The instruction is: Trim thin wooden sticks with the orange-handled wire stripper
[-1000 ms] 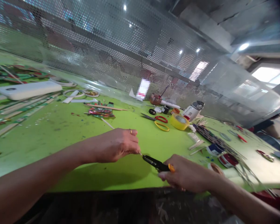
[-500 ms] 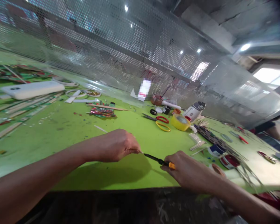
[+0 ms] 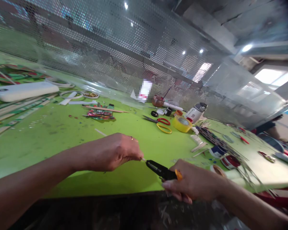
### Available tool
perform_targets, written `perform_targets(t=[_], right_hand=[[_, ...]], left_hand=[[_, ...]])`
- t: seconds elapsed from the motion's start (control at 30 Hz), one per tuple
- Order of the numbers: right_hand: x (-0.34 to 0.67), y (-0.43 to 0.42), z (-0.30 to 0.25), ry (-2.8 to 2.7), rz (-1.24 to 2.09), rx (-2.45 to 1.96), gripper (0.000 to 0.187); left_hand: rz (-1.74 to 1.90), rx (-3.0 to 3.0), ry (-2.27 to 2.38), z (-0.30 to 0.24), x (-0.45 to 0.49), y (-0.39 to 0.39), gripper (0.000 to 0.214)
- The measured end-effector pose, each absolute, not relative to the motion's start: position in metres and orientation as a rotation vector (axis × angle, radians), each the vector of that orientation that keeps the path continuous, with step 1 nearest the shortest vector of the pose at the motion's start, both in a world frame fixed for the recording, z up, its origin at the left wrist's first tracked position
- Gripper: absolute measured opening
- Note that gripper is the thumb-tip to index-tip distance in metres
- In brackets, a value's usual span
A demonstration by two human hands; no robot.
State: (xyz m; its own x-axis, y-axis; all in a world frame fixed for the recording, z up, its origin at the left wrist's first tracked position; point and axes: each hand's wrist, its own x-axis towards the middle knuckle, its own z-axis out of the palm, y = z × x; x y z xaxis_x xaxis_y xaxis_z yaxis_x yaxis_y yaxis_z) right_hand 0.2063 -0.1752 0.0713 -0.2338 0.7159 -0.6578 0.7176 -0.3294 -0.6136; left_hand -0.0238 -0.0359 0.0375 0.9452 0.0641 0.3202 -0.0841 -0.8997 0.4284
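Note:
My left hand [image 3: 121, 151] is closed in a pinch above the green table [image 3: 148, 140]. From its fingertips pokes the end of a small pale stick [image 3: 143, 159], most of it hidden by the fingers. My right hand [image 3: 187, 180] is wrapped round the orange handles of black-jawed wire strippers [image 3: 159, 169]. Their notched jaw points left, its tip just short of the pale end, with a small gap between. Scissors [image 3: 158, 122] with one red and one yellow handle lie farther back, beside a roll of yellow tape [image 3: 181, 124].
Paint pots [image 3: 230, 162], a dark palette [image 3: 213, 139] and thin sticks lie at the right. A white power bank-like block [image 3: 26, 91] and wooden strips [image 3: 24, 108] are at the left. A perforated metal screen [image 3: 105, 51] stands behind, and a person's arm [image 3: 270, 126] shows far right.
The strippers have turned from edge-on to showing their broad side, and my right-hand fingers have loosened and dropped lower. My left hand keeps its pinch. The whole view has shifted slightly.

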Motion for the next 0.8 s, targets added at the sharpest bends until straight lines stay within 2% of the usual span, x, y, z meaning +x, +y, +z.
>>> perform_targets(t=[0.1,0.3,0.43,0.6,0.8], right_hand=[[0.207,-0.177,0.074,1.824,-1.552,1.996,0.037],[0.202,-0.176,0.079,1.983,-0.815,2.118,0.034],[0.198,-0.176,0.077,1.971,-0.605,2.124,0.034],[0.196,-0.174,0.075,1.988,-0.616,2.108,0.034],[0.197,-0.176,0.078,1.871,-1.083,2.129,0.032]], left_hand=[[0.442,2.633,0.02,0.036,-0.021,-0.036,0.023],[0.288,2.532,0.196,0.037,-0.019,-0.035,0.025],[0.239,2.516,0.272,0.038,-0.022,-0.035,0.031],[0.304,2.526,0.193,0.036,-0.022,-0.035,0.023],[0.341,2.617,0.125,0.037,-0.021,-0.039,0.02]])
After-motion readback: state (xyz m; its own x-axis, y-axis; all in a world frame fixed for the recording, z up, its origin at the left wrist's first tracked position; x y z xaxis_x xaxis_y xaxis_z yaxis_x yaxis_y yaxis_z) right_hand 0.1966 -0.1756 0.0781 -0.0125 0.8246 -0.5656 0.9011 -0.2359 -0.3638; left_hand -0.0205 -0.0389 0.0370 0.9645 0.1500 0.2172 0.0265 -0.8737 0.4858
